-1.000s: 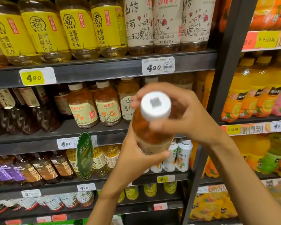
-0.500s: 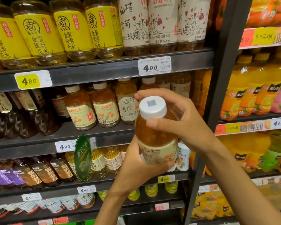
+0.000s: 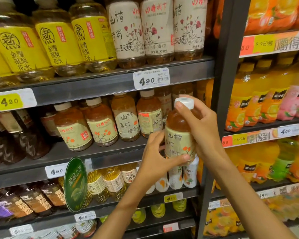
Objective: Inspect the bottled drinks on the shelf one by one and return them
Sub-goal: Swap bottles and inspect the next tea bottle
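Two hands on bottle (image 3: pixel 179 135): right hand (image 3: pixel 204 128) grips neck, left hand (image 3: pixel 155 159) cups base. We risk knocking neighbouring bottle (image 3: pixel 149 114) when reshelving.

Held bottle (image 3: pixel 179 135) upright before the middle shelf (image 3: pixel 97 152), right of its bottle row (image 3: pixel 110 123), between left hand (image 3: pixel 155 163) below and right hand (image 3: pixel 204 128) at its right.
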Demonstrator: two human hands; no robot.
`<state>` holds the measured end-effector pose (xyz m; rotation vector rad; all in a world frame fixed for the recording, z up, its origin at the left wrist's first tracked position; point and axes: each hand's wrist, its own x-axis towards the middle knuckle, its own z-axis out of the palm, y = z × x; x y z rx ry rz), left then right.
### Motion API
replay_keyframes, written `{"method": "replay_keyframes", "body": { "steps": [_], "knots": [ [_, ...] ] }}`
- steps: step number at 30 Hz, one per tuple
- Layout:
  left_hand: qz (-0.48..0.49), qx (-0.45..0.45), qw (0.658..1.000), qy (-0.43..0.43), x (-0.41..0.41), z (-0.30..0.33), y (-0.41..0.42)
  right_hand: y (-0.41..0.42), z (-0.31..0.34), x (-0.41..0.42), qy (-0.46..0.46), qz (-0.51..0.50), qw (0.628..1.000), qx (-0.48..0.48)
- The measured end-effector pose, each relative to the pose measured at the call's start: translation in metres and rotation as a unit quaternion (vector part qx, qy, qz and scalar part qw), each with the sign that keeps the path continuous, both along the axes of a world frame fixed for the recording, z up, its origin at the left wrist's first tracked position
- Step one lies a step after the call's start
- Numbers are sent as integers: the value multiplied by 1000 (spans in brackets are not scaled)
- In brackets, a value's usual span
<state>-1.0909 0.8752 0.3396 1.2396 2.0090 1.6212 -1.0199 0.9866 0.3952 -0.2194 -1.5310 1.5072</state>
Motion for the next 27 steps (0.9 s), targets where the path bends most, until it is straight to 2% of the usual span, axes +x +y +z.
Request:
{"method": "replay_keyframes", "body": {
  "steps": [4, 13, 15, 18, 20, 24, 27],
  "knots": [
    [31, 24, 998, -46, -9, -5, 22, 14, -1, -14, 12, -74, 997, 36],
    [99, 95, 986, -99, -5, -20, 54, 38, -6, -33, -15, -70, 990, 123],
    [125, 106, 981, -102, -1, -22, 59, 41, -7, -38, -35, -99, 987, 119],
    [170, 100, 976, -92, 6, -23, 69, 42, -9, -44, -38, -175, 978, 105],
    [201, 101, 972, -72, 10, -22, 76, 43, -9, -46, -33, -190, 975, 107],
    [267, 102, 958, -23, 16, -23, 89, 49, -7, -47, -34, -169, 980, 103],
    [323, 67, 944, 16, 17, -22, 99, 53, -14, -46, -70, -123, 982, 128]
  ]
}}
